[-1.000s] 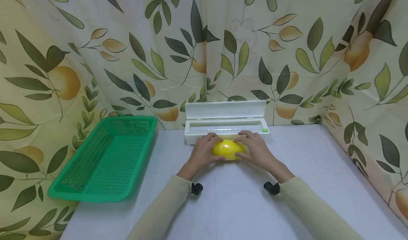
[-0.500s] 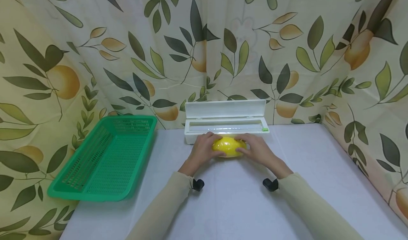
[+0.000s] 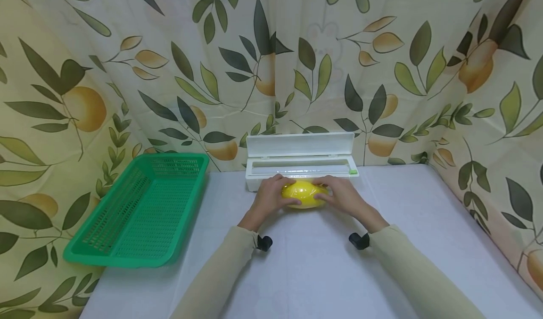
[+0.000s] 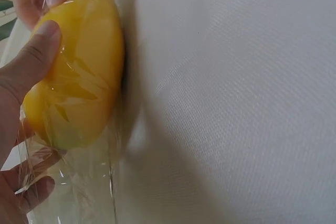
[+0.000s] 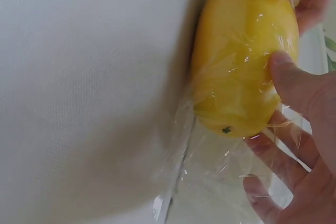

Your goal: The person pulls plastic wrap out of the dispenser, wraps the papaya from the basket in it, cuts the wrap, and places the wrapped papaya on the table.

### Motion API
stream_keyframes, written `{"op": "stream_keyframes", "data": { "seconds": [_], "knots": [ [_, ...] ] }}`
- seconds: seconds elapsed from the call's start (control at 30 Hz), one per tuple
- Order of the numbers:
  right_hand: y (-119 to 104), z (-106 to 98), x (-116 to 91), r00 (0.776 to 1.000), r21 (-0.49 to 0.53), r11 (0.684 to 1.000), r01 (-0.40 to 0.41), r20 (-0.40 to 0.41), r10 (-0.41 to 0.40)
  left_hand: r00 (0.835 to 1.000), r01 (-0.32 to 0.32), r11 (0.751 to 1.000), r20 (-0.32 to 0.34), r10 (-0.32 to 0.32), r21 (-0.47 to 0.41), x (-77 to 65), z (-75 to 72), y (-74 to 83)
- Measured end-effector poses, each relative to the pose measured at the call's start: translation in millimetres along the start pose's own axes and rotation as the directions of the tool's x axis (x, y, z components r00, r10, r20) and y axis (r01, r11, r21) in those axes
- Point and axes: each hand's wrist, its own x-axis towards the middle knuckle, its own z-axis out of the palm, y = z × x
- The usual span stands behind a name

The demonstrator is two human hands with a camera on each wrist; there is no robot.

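A yellow mango [image 3: 303, 195], oblong and glossy under clear cling film, lies between both hands just in front of a white cling film dispenser [image 3: 253, 184]. My left hand [image 3: 270, 197] grips its left end, the thumb pressed on the near side. From the other end my right hand [image 3: 343, 197] holds it the same way. Wrinkled cling film [image 4: 79, 187] covers the fruit and spreads past its end in the left wrist view. A small dark stem spot shows on the mango [image 5: 236, 61] in the right wrist view, where fingers show through loose film.
A green plastic basket [image 3: 169, 258] stands on the left of the white-covered table [image 3: 314, 272]. The dispenser's lid [image 3: 299, 145] is raised, with a small green piece [image 3: 352, 172] at its right end. A leaf-print curtain [image 3: 237, 22] hangs behind and along both sides.
The mango has turned a little and shifted slightly toward the dispenser, with both hands moving along. The film below its near edge shows less than before. Basket and dispenser stay put.
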Motion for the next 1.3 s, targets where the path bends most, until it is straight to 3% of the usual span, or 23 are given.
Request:
{"op": "stream_keyframes", "data": {
  "seconds": [0.23,0.37,0.5,0.63,0.9,1.2,1.3],
  "knots": [
    [0.9,-5.2,-1.0,1.0,-0.012,1.0,0.003,-0.027,-0.004,1.0,0.01,1.0,-0.005,-0.01,0.03,2.3,-0.4,1.2],
    [8.2,-10.3,-3.7,0.993,-0.003,1.0,-0.007,-0.115,0.007,0.999,0.036,0.997,0.004,-0.036,0.066,3.2,-2.1,2.0],
    [21.0,-16.2,-7.4,0.971,-0.019,0.999,-0.03,-0.236,0.025,0.998,0.053,0.993,0.014,-0.055,0.105,2.8,-5.0,3.4],
    [35.2,-22.4,-11.2,0.955,-0.012,0.997,-0.077,-0.287,0.07,0.998,0.062,0.991,0.016,-0.064,0.121,1.0,-3.7,3.8],
    [60.0,-26.9,-14.1,0.953,0.034,0.974,-0.226,-0.201,0.228,0.997,0.071,0.99,0.024,-0.075,0.118,-1.1,-2.6,8.3],
    [71.5,-27.7,-13.8,0.943,0.085,0.95,-0.301,-0.119,0.309,0.998,0.055,0.992,0.012,-0.057,0.11,-2.1,-2.3,8.5],
    [74.3,-29.1,-13.4,0.931,0.113,0.932,-0.346,-0.081,0.355,0.999,0.046,0.991,0.015,-0.048,0.124,-2.4,-1.7,8.2]
  ]
}}
